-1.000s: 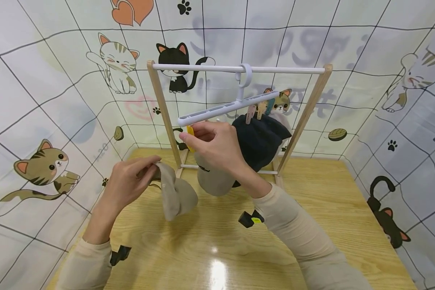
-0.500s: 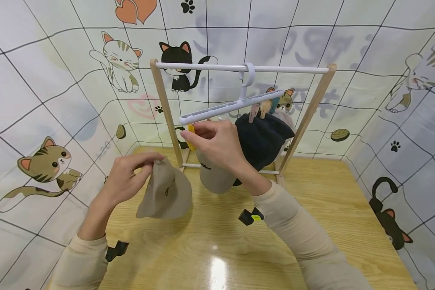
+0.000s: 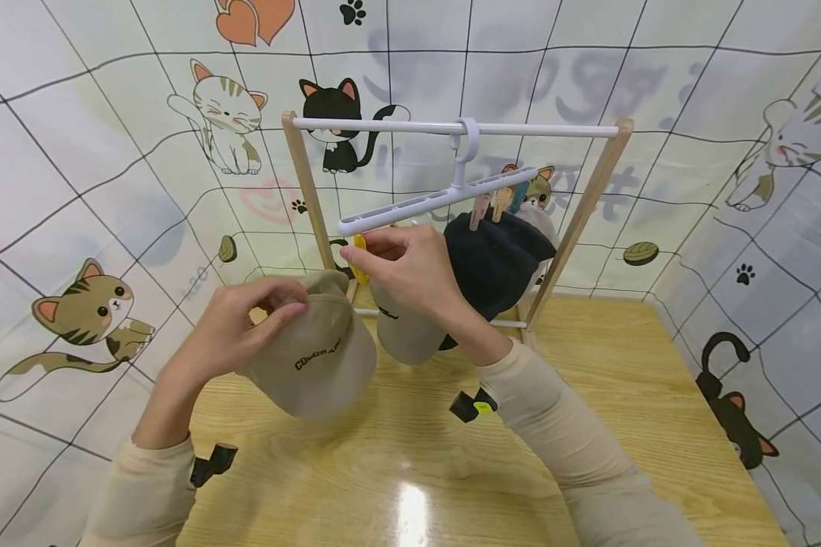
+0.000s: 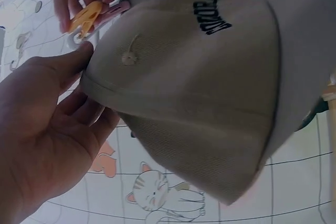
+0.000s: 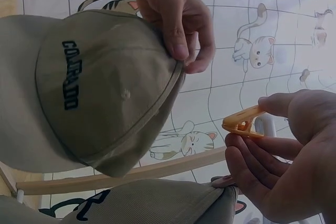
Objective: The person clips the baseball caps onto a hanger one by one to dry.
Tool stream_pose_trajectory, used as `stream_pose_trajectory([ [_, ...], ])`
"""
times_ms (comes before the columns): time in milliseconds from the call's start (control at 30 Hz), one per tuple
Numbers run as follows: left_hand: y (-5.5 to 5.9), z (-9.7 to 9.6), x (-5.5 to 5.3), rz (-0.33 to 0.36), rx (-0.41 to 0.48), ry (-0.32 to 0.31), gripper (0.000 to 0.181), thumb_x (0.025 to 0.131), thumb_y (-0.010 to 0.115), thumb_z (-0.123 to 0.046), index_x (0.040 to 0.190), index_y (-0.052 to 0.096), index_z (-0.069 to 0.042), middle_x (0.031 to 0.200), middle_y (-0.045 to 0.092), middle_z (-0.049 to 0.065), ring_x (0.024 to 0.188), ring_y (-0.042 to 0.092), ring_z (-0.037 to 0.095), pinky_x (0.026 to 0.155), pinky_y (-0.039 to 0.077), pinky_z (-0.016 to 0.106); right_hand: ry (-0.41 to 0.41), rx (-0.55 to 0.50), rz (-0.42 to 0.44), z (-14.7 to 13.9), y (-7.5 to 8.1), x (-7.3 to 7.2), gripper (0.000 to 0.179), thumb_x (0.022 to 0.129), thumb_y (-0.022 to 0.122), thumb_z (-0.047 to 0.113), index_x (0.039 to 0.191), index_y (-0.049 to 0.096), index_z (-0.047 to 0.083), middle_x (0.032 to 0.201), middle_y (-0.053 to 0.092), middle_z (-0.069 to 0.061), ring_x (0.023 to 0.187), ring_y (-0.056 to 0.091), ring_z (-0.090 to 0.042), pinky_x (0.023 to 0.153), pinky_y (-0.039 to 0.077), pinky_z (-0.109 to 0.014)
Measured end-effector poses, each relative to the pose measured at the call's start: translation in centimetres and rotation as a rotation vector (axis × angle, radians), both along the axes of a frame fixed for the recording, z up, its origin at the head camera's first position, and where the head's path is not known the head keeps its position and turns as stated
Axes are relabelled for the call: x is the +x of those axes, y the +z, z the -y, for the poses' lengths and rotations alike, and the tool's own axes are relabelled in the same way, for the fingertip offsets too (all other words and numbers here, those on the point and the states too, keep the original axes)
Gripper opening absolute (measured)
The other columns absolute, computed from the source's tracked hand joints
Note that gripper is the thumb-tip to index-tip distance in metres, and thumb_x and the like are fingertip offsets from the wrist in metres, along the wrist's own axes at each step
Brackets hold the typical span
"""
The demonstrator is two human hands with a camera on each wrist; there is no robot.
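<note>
My left hand [image 3: 239,327] pinches the edge of a beige baseball cap [image 3: 317,387], whose dark lettering faces up in the head view. Between thumb and fingers, my right hand [image 3: 413,266] pinches a yellow clothespin [image 5: 242,123] just under the left end of a white hanger [image 3: 396,213]. The clothespin's tips point toward the held cap in the right wrist view. A second beige cap [image 3: 406,338] hangs behind my right hand and is partly hidden by it. Beside that cap a dark navy cap [image 3: 495,262] hangs from the hanger by a pink clothespin [image 3: 478,213] and a tan clothespin [image 3: 501,205].
The hanger hooks over the white bar [image 3: 554,131] of a small rack with wooden legs [image 3: 581,216] on a wood-grain table [image 3: 608,410]. A teal clothespin [image 3: 518,196] sits near the hanger's right end. Cat-printed cloth walls [image 3: 75,190] enclose the table.
My left hand has turned the beige cap so its lettering shows, bringing it up closer to the hanger's left end. My right hand has stayed in place with the yellow clothespin.
</note>
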State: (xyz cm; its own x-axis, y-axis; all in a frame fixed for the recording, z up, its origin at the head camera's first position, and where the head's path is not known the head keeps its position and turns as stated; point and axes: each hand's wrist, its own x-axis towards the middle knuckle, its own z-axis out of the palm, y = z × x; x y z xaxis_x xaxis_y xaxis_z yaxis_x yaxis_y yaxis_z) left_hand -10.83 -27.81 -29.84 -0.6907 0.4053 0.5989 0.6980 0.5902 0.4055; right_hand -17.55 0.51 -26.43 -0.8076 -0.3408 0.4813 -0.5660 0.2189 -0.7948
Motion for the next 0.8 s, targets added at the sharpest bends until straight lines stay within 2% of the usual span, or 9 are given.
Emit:
stream_pose_trajectory([
  [167, 1.1, 0.4, 0.5, 0.038, -0.071, -0.033, 0.042, 0.093, 0.087, 0.009, 0.131, 0.075, -0.007, 0.088, 0.080, -0.009, 0.080, 0.074, 0.002, 0.079, 0.055, 0.012, 0.004, 0.012, 0.014, -0.1, 0.0, -0.2, 0.024, 0.100, 0.088, 0.032, 0.114, 0.090, 0.012, 0.098, 0.087, -0.003, 0.087, 0.082, -0.013, 0.080, 0.066, -0.033],
  [333, 1.8, 0.8, 0.6, 0.027, -0.147, -0.030, 0.038, 0.089, 0.091, 0.007, 0.121, 0.079, -0.010, 0.093, 0.084, -0.010, 0.084, 0.077, 0.000, 0.078, 0.054, 0.012, 0.000, 0.016, 0.019, -0.1, -0.1, -0.4, 0.024, 0.100, 0.088, 0.032, 0.113, 0.091, 0.012, 0.097, 0.087, -0.003, 0.086, 0.081, -0.013, 0.079, 0.065, -0.033],
  [433, 2.1, 0.9, 0.6, 0.027, -0.185, -0.043, 0.034, 0.089, 0.091, 0.005, 0.116, 0.082, -0.013, 0.101, 0.085, -0.009, 0.090, 0.078, 0.000, 0.084, 0.056, 0.011, 0.002, 0.018, 0.022, -0.1, 0.0, -0.3, 0.024, 0.100, 0.088, 0.032, 0.113, 0.090, 0.012, 0.096, 0.086, -0.004, 0.086, 0.080, -0.014, 0.078, 0.065, -0.033],
  [600, 2.3, 0.8, 0.5, 0.057, -0.197, -0.113, 0.032, 0.093, 0.087, 0.005, 0.118, 0.084, -0.015, 0.112, 0.086, -0.005, 0.101, 0.080, 0.008, 0.095, 0.056, 0.008, 0.007, 0.022, 0.038, -0.1, 0.0, -0.2, 0.023, 0.101, 0.087, 0.031, 0.113, 0.090, 0.011, 0.095, 0.086, -0.004, 0.085, 0.080, -0.015, 0.077, 0.064, -0.032],
  [800, 2.2, 0.2, -0.1, 0.057, -0.148, -0.223, 0.030, 0.097, 0.084, 0.002, 0.121, 0.084, -0.016, 0.115, 0.085, -0.003, 0.102, 0.081, 0.014, 0.096, 0.057, 0.010, 0.016, 0.018, 0.051, -0.1, 0.0, -0.1, 0.022, 0.101, 0.088, 0.031, 0.111, 0.091, 0.012, 0.095, 0.087, -0.003, 0.086, 0.081, -0.014, 0.078, 0.064, -0.032],
])
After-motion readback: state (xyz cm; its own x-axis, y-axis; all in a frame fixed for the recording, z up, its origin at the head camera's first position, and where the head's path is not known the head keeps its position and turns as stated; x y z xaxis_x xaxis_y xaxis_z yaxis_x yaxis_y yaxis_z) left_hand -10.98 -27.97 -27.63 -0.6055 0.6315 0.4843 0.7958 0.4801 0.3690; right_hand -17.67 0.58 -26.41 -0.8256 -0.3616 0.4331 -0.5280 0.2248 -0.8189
